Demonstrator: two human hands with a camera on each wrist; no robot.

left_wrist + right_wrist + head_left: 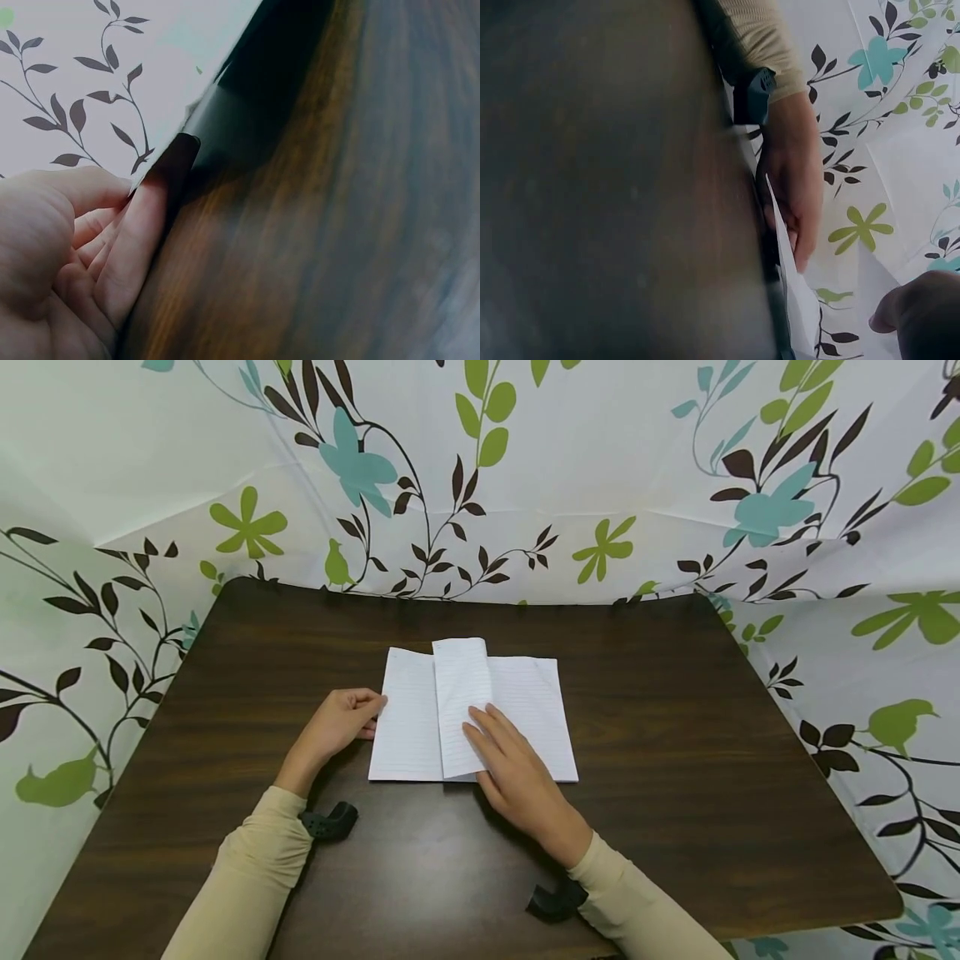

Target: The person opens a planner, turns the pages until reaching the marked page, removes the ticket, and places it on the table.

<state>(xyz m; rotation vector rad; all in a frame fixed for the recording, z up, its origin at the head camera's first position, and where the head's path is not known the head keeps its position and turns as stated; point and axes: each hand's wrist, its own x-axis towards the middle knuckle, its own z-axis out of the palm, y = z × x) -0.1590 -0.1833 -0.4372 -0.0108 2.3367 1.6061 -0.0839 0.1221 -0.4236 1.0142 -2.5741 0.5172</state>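
Observation:
An open notebook (528,718) with lined white pages lies on the table. One of its pages (461,685) stands partly lifted and curved over the middle. My left hand (337,722) pinches the notebook's left edge between thumb and fingers. The left wrist view shows the notebook's dark cover (169,161) against those fingers. Across the lifted page rests my right hand (521,772), its fingers extended on the paper and its thumb near the bottom edge. Only a dark, partial piece of the right hand (926,315) appears in the right wrist view.
The dark wood-grain table (675,760) extends around the notebook. A white curtain (570,443) printed with leaves and flowers hangs behind it and at both sides. Black wrist devices are worn at the left wrist (330,822) and the right wrist (557,902).

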